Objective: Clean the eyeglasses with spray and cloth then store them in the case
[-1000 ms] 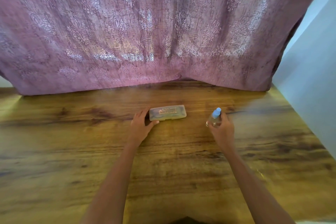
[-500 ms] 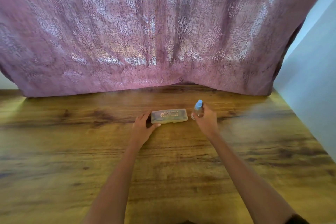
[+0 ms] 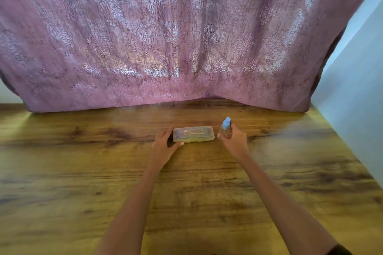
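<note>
Here, left hand [image 3: 163, 147], fingers clasping case [image 3: 193, 134] end, right hand [image 3: 235, 142], fingers round spray bottle [image 3: 225, 126] beside it

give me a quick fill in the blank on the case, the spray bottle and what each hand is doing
1. The spray bottle has a ___ cap.
2. The left hand holds the ___ end of the case.
3. The right hand holds the spray bottle to the ___ of the case.
4. The case lies on a ___ table.

Missing words: blue; left; right; wooden
</note>
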Available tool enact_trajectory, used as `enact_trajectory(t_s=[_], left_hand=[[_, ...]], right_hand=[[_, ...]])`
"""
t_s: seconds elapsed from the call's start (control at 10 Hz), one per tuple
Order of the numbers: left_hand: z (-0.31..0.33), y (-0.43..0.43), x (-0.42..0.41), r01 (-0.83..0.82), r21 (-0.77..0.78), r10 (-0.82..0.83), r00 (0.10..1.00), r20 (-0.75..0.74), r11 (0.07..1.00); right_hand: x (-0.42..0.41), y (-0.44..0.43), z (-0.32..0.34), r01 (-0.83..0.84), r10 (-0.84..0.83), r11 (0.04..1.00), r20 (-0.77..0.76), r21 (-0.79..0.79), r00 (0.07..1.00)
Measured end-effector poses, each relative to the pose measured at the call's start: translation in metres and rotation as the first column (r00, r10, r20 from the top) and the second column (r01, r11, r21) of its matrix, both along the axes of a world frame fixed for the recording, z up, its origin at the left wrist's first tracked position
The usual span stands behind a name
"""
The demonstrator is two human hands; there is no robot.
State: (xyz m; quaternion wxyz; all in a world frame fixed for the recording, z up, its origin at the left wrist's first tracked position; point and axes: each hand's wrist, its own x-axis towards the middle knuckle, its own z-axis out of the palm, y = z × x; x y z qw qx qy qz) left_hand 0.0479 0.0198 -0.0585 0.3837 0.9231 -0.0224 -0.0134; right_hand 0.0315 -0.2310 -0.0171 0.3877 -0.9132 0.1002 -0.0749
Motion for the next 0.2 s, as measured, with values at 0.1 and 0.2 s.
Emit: enact_trajectory(t_s=[0.1,0.2], left_hand=[[-0.0033,0.0028,0.0027,0.001,-0.075,-0.005,0.999,-0.049,0.997],[0.0053,0.0026,0.0096,-0.072,-0.277,0.057,0.997,-0.061,0.958]], right_hand=[[-0.0028,-0.0007,0.0008,0.015,-0.015,0.998,-0.007,0.065,1.0],[-0.0065,-0.0009,0.008,0.055,-0.061,0.996,0.094,0.066,0.994]])
